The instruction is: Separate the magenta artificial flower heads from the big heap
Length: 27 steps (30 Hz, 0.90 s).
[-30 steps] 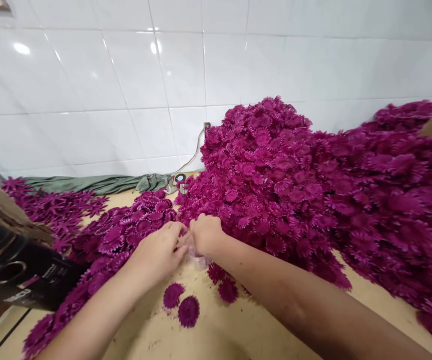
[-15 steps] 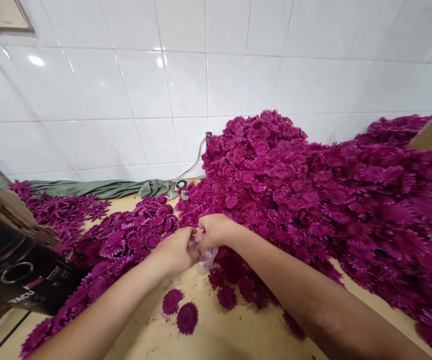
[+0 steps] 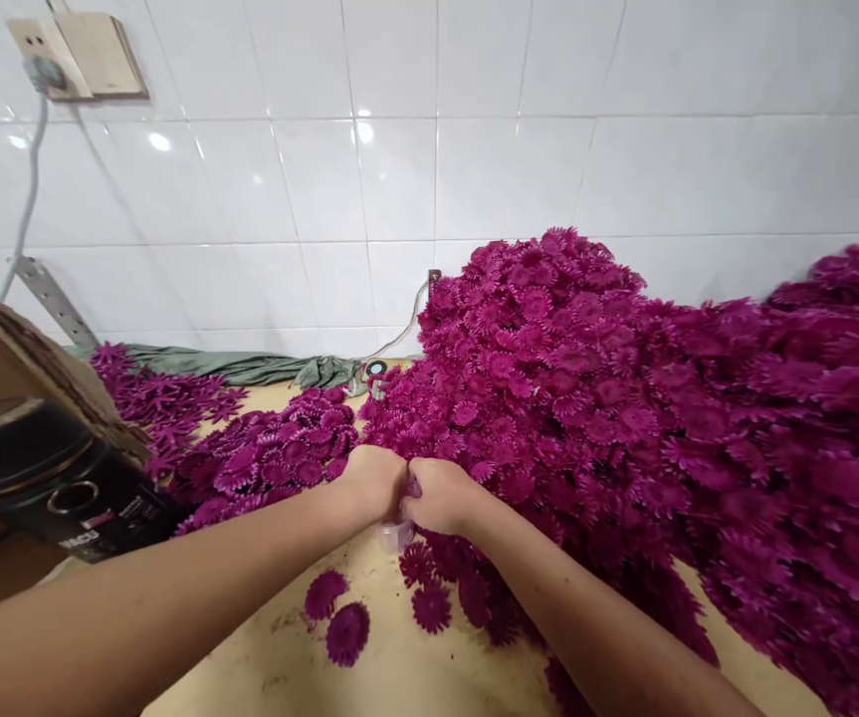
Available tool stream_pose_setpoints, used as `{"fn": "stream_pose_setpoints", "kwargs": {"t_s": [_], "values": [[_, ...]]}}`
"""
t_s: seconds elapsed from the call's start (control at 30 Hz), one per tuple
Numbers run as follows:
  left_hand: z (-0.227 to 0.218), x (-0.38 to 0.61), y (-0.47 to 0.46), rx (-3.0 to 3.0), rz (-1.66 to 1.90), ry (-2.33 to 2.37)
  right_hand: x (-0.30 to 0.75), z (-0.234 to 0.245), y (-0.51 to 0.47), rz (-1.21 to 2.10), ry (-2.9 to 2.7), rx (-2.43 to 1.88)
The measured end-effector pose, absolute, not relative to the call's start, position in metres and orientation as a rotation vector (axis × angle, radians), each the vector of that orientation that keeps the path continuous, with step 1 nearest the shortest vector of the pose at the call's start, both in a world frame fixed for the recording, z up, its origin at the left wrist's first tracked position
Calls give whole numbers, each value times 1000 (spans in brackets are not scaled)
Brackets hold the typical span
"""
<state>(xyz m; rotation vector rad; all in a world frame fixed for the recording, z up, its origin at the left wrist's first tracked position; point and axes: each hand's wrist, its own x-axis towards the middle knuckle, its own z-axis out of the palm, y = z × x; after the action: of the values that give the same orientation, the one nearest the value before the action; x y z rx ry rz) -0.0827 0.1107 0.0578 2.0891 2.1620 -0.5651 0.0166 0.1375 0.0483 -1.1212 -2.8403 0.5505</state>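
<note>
My left hand (image 3: 375, 482) and my right hand (image 3: 440, 495) meet at the middle of the table, fingers curled inward and knuckles close together. Between and below them shows a small clear plastic piece (image 3: 396, 538), cup-like in shape. A bit of purple shows through between the fingers; the fingertips themselves are hidden. Two loose magenta flower discs (image 3: 346, 633) lie on the table nearer to me. To the right of my hands rises a large heap of magenta artificial flower heads (image 3: 548, 368). A lower pile of similar flower discs (image 3: 280, 448) lies to the left.
At the left stand a black canister (image 3: 56, 488) and a torn cardboard box (image 3: 18, 349). Star-shaped magenta pieces (image 3: 167, 403) lie behind them. A green cloth (image 3: 212, 363) runs along the white tiled wall (image 3: 287, 179). A plug sits in a wall socket (image 3: 45, 70).
The view has shifted left, bringing the wall socket into sight. My hands have drawn together, fists closer, and the clear plastic now hangs lower beneath them.
</note>
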Motion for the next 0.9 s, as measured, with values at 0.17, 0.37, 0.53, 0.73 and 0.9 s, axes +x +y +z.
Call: {"fn": "stream_pose_setpoints", "kwargs": {"t_s": [0.17, 0.37, 0.53, 0.73, 0.9], "values": [[60, -78, 111, 2045, -549, 2182, 19, 43, 138, 611, -2797, -1070], [97, -101, 98, 2008, -423, 2153, 29, 46, 143, 770, -2534, -1069], [97, -128, 54, 2082, -203, 2414, 51, 63, 119, 624, -2301, -899], [29, -136, 41, 2158, -358, 2294, 46, 37, 53, 519, -2626, -595], [16, -139, 48, 2263, -254, 2283, 20, -4, 24, 196, -2856, -672]]}}
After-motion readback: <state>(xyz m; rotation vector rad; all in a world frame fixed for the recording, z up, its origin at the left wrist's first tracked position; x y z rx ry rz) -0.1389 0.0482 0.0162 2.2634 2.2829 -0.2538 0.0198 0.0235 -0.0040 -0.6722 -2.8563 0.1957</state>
